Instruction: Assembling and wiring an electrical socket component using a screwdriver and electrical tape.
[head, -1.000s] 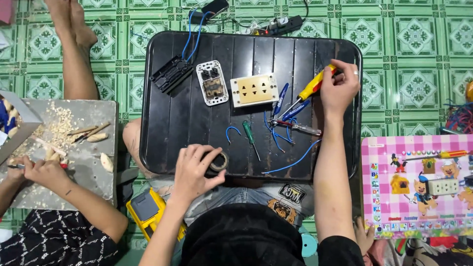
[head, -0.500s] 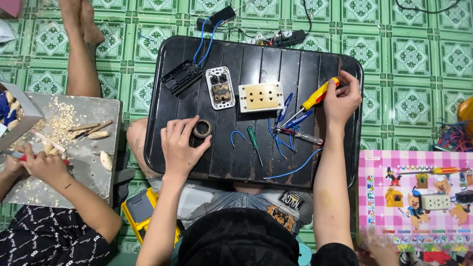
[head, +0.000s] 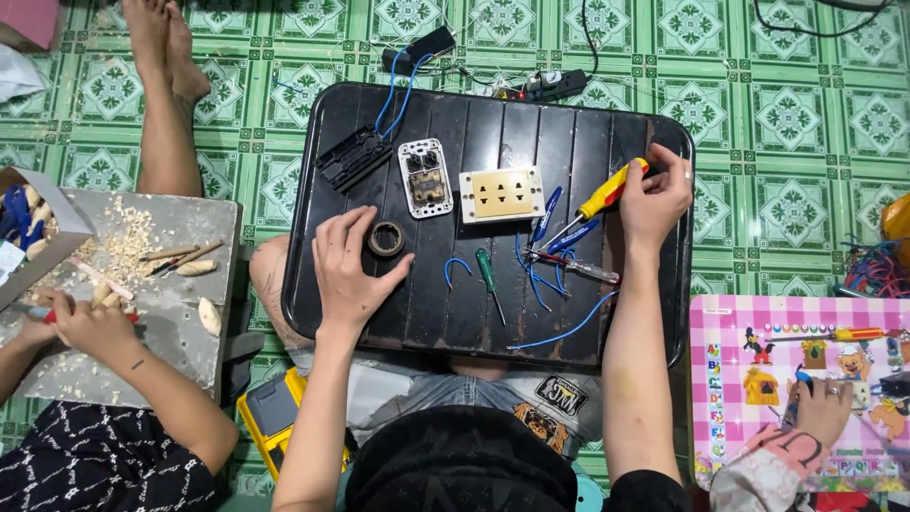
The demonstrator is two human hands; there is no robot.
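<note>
A black ridged tray [head: 474, 128] rests across my lap. My left hand [head: 349, 275] is near its middle, with index finger and thumb curled around a small dark tape roll [head: 386, 239] that sits on the tray. At the tray's right edge my right hand [head: 656, 197] grips a screwdriver with a yellow and red handle [head: 607, 194], its tip pointing down-left toward blue wires [head: 559, 334]. A cream socket plate [head: 501, 194], a white switch module [head: 425, 177] and a black part [head: 353, 158] lie at the back.
A green screwdriver [head: 488, 278] and metal pliers [head: 575, 268] lie among the wires. On the left another person's hand [head: 90, 327] works with wood pieces on a grey board [head: 161, 313]. On the right a hand [head: 823, 410] rests on a pink toy board [head: 796, 322]. A yellow meter [head: 273, 417] lies by my leg.
My left hand has carried the tape roll from the tray's near edge up to its middle. My right hand has stayed on the yellow screwdriver.
</note>
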